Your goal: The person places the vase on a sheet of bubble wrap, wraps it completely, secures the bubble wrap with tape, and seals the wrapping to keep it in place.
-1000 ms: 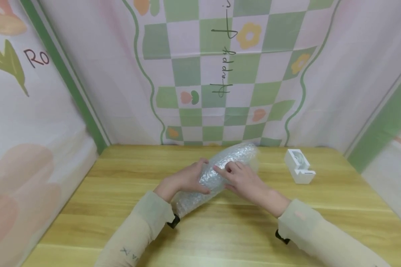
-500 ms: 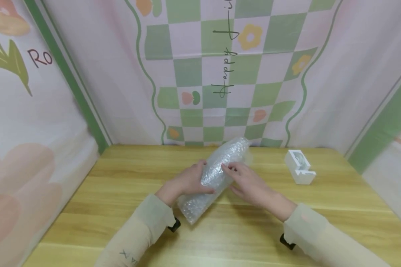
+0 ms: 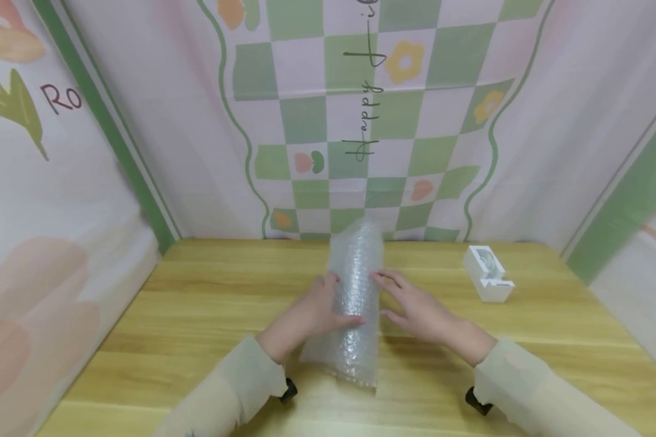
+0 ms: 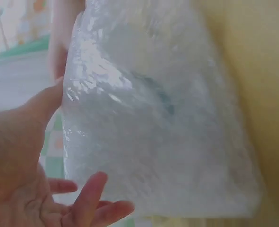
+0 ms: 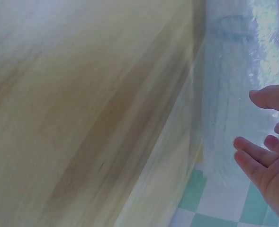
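Observation:
A long bundle of bubble wrap is tilted up off the wooden table in front of me, its far end against the backdrop. Something darker shows faintly through the wrap in the left wrist view, too blurred to name. My left hand holds the bundle from its left side, thumb along the near face and fingers at the far edge. On the other side my right hand has its fingers loosely spread, with fingertips at the bundle's right edge; the right wrist view shows its thumb and fingers apart.
A white tape dispenser with a roll in it stands at the right rear of the wooden table. Behind the table hangs a green-and-white checked cloth backdrop, with printed cloth on both sides.
The bundle has turned from a slant toward the right to nearly straight away from me. My right fingers have gone from touching its top to its right edge. The left hand keeps its hold.

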